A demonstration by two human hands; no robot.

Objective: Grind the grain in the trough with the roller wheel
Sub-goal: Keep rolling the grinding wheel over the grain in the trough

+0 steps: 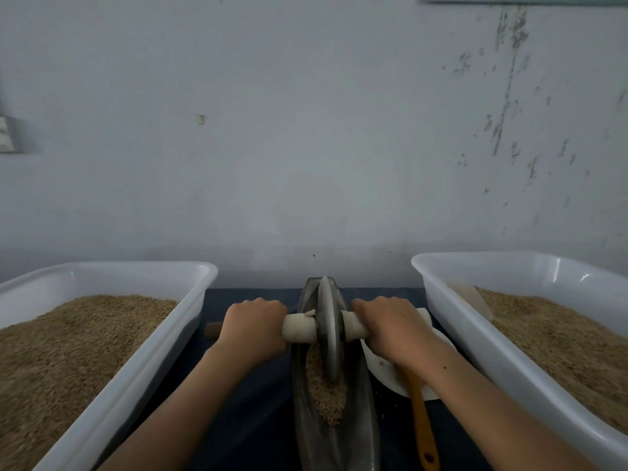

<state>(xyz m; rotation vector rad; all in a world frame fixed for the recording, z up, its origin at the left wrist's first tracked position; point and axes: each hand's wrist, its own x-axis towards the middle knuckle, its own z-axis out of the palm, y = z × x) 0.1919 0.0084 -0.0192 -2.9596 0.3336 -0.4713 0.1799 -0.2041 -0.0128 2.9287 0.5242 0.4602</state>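
- The roller wheel (328, 329) — a grey metal disc — stands upright on its edge in the trough (360, 413), a long, narrow, dark metal channel that runs away from the person down the middle of the dark tabletop (251, 402).
- A pale handle (299, 329) passes through the disc's middle and sticks out on both sides.
- The left hand (253, 329) grips the handle left of the disc, fingers curled over the top and pressed together; the brown end of the handle shows beyond the hand.
- The right hand (390, 329) grips the handle right of the disc in the same way — fingers wrapped round it, knuckles up.
- The grain (326, 396) lies heaped in the trough, against the disc's near lower edge and on toward the person.
- A white bin (142, 362) of brown grain stands just beside the trough on the left; a second white bin (475, 321) with grain stands on the right.
- Between trough and right bin lies a white dish (384, 368), partly under the right forearm, with an orange-handled tool (421, 423) resting across it.
- Behind everything rises a pale, scuffed wall (306, 130).
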